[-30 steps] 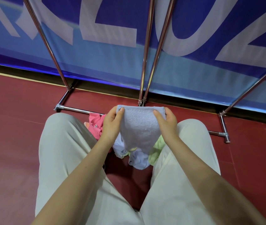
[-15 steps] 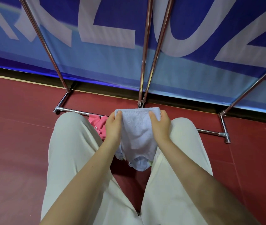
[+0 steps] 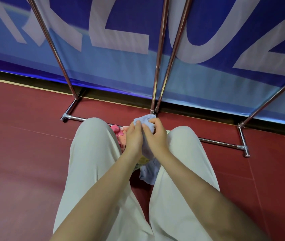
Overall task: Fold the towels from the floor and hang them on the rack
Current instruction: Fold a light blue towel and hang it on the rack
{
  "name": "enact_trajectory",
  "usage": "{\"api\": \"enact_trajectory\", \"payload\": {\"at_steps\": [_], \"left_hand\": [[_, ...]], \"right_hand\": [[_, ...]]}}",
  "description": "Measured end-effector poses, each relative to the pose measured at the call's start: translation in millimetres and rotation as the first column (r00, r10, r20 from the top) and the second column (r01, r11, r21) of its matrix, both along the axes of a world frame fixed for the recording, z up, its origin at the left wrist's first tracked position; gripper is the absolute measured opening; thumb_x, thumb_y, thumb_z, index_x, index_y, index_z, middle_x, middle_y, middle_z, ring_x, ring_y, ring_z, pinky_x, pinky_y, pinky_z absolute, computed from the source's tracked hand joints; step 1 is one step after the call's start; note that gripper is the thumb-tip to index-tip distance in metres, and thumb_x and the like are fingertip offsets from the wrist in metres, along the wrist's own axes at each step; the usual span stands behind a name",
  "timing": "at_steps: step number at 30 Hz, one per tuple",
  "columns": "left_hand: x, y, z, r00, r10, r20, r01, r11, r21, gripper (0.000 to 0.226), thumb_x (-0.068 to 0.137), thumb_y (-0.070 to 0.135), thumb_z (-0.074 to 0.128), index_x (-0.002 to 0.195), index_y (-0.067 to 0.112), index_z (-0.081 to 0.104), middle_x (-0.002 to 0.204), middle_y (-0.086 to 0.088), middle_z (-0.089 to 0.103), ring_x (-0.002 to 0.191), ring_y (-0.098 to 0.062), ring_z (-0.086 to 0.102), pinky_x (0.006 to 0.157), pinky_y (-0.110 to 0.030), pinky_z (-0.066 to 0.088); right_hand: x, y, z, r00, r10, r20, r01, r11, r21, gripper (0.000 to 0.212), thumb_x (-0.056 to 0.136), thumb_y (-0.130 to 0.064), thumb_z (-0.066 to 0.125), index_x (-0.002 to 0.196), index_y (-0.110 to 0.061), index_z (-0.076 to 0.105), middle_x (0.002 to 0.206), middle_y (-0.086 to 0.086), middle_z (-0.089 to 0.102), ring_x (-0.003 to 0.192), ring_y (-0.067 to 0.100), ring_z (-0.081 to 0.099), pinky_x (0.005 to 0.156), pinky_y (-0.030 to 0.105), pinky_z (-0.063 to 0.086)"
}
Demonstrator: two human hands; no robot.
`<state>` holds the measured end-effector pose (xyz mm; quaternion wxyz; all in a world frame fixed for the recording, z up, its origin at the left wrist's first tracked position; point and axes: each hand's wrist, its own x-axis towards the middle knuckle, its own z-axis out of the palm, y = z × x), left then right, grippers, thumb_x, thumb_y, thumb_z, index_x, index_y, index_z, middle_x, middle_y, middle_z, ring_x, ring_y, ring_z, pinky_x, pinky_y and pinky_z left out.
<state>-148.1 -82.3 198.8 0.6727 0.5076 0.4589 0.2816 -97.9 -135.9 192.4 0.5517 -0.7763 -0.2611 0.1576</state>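
Hands, left (image 3: 133,138) and right (image 3: 156,136), each grip pinching the blue towel (image 3: 146,120) (knees either side).

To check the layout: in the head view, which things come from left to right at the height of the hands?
Left knee → pink towel → left hand → light blue towel → right hand → right knee → rack foot.

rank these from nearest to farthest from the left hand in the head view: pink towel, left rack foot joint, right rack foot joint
1. pink towel, just beside the left hand, on its left.
2. left rack foot joint, on the floor, farther left.
3. right rack foot joint, far across on the right.
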Motion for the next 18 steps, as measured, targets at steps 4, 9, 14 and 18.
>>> {"api": "enact_trajectory", "payload": {"at_steps": [4, 9, 14, 18], "left_hand": [[7, 10, 2, 0.995, -0.088, -0.045, 0.084, 0.993, -0.079, 0.034, 0.105, 0.014, 0.033, 0.076, 0.006, 0.051, 0.079, -0.007, 0.053, 0.072, -0.006, 0.056, 0.076, -0.012, 0.043], [11, 12, 8, 0.994, -0.109, 0.002, 0.108, 0.984, -0.144, 0.043, 0.106, 0.008, 0.024, 0.067, 0.013, 0.041, 0.066, -0.005, 0.037, 0.042, 0.007, 0.049, 0.055, -0.006, 0.037], [-3, 7, 10, 0.996, -0.086, 0.027, 0.089, 0.984, -0.157, 0.032, 0.105, 0.019, 0.031, 0.080, 0.017, 0.050, 0.074, 0.003, 0.050, 0.068, -0.003, 0.048, 0.068, -0.017, 0.041], [-2, 7, 17, 0.994, -0.096, -0.044, 0.087, 0.982, -0.168, 0.036, 0.105, 0.013, 0.029, 0.075, 0.010, 0.047, 0.072, -0.003, 0.044, 0.068, -0.008, 0.043, 0.064, -0.015, 0.039]], "right_hand": [[1, 0, -2, 0.998, 0.039, 0.040, -0.041, 0.998, 0.042, 0.021, 0.088, -0.042, 0.052, 0.096, -0.024, 0.059, 0.083, -0.013, 0.064, 0.083, 0.005, 0.063, 0.076, 0.031, 0.054], [7, -7, 1, 0.990, 0.139, 0.024, -0.140, 0.989, 0.057, 0.025, 0.097, -0.016, 0.044, 0.104, -0.016, 0.067, 0.087, -0.008, 0.066, 0.081, 0.002, 0.062, 0.076, 0.025, 0.050], [12, -13, 3, 0.947, 0.152, 0.282, -0.162, 0.987, 0.011, 0.022, 0.094, -0.011, 0.054, 0.104, -0.020, 0.071, 0.093, -0.014, 0.059, 0.090, 0.004, 0.055, 0.079, 0.020, 0.046], [18, -17, 4, 0.918, 0.067, 0.392, -0.046, 0.997, -0.064, 0.020, 0.090, -0.020, 0.062, 0.108, -0.026, 0.069, 0.098, -0.007, 0.051, 0.100, 0.009, 0.045, 0.081, 0.020, 0.044]]}}
